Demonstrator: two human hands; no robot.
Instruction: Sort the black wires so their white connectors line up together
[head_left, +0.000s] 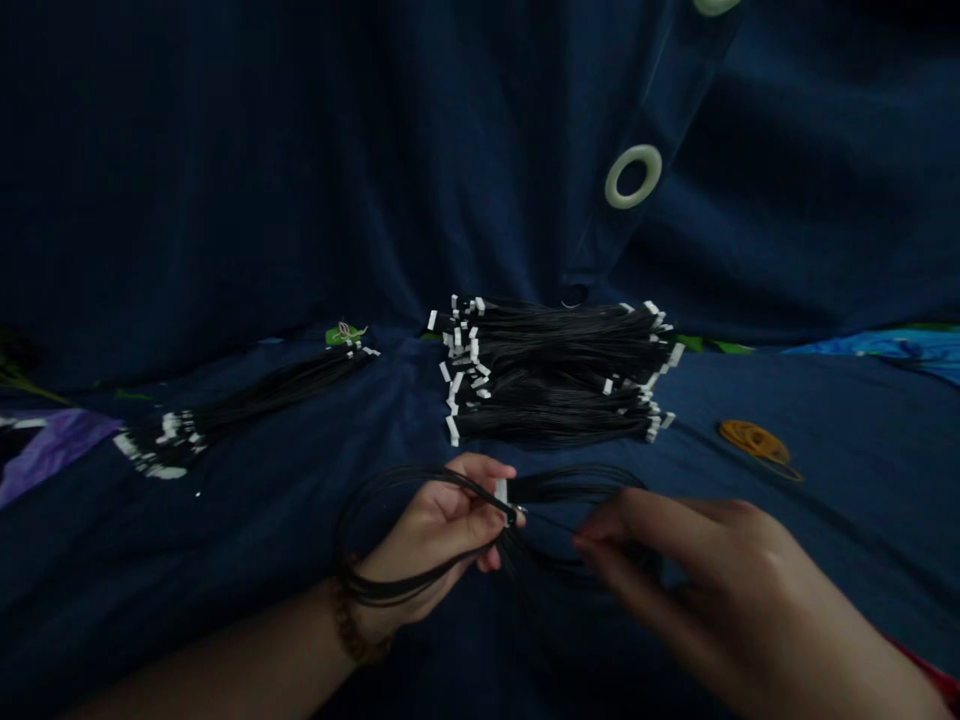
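Note:
My left hand (442, 530) is closed round a small bunch of thin black wires (570, 487) with white connector ends, pinching them near a white connector (501, 490). The wires loop back over my left wrist. My right hand (697, 560) hovers just right of the pinch, fingers curled and pinching at a thin wire strand. Straight beyond my hands lies a large stack of black wire bundles (555, 375) with white connectors at both ends.
A second, flatter bundle of black wires (247, 405) lies to the left on the dark blue cloth (825, 520). Orange rubber bands (754, 440) lie to the right. A curtain with white eyelet rings (634, 176) hangs behind.

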